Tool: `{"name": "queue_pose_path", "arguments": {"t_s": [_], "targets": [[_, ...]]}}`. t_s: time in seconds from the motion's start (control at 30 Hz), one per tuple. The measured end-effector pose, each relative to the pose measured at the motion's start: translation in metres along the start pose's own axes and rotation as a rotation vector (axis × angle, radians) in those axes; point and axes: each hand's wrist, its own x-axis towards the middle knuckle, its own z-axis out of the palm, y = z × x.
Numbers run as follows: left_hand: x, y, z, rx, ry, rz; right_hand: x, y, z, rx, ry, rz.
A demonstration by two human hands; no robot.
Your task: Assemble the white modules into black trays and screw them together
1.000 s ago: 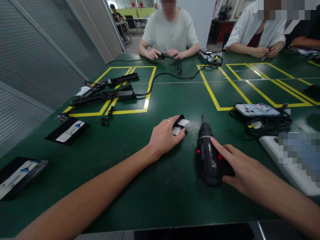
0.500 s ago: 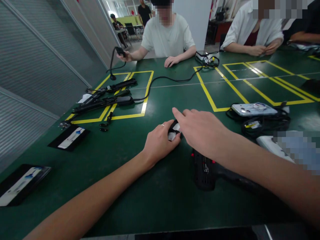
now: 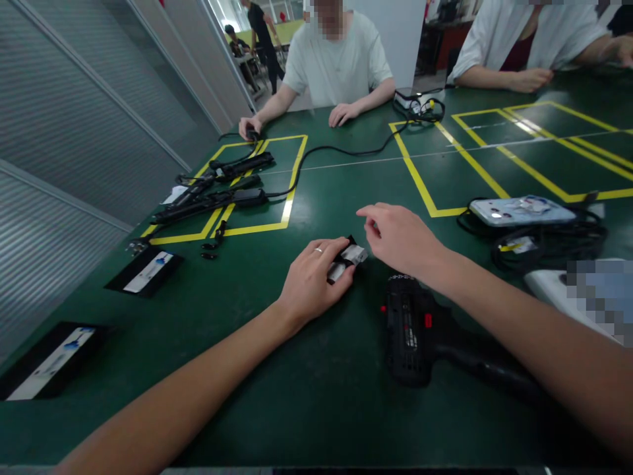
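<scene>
My left hand lies on the green table with its fingers pressed down on a small black and white part. My right hand hovers just right of that part, forefinger and thumb drawn together in a pinch; whether anything is between them I cannot make out. A black electric screwdriver lies on the table under my right forearm, untouched.
Black power strips and cables lie in a yellow-taped square at the left. Black cards sit near the left edge. A phone on coiled cable is at right. Two people sit across the table.
My right hand left the screwdriver, reached over to the small part, then drew back a little to the right. The person opposite put a cable down at the left.
</scene>
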Motion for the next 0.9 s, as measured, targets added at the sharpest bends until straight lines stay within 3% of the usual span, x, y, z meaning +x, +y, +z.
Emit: {"name": "queue_pose_path", "arguments": {"t_s": [0.27, 0.53, 0.77, 0.9], "targets": [[-0.002, 0.001, -0.009, 0.177, 0.039, 0.188, -0.009, -0.008, 0.014, 0.038, -0.082, -0.051], [-0.003, 0.007, -0.009, 0.36, 0.007, 0.298, -0.006, 0.009, 0.031, 0.265, -0.06, -0.152], [-0.006, 0.008, -0.008, 0.252, 0.09, 0.329, -0.001, 0.008, 0.035, 0.377, -0.153, -0.111], [-0.009, 0.008, -0.006, 0.085, 0.155, 0.272, -0.002, 0.01, 0.036, 0.392, -0.143, -0.106]]}}
